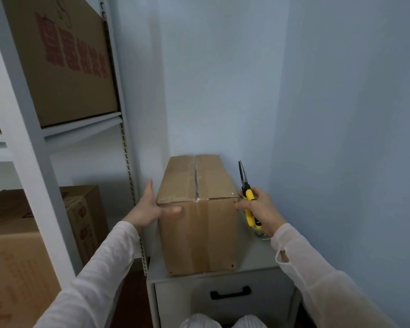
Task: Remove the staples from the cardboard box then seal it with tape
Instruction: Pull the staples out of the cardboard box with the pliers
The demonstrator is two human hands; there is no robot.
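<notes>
The cardboard box (197, 209) stands on a small grey table (256, 254) just below the middle of the view, toward 6 o'clock, with its top flaps shut along a centre seam. The left hand (147, 209) lies flat against the box at its 9 o'clock side, fingers straight along the side wall and thumb across the front face. At the box's 3 o'clock side the right hand (258, 207) grips the yellow handles of a pair of pliers (245, 185), nose pointing to 12 o'clock, while its fingertips touch the upper near corner. This looks like the staple step, with the person steadying or turning the box to find them. Small dark marks sit near the front edges; whether they are staples or holes cannot be told. The next move likely calls for bringing the pliers' nose down to a staple while the left hand braces the box
</notes>
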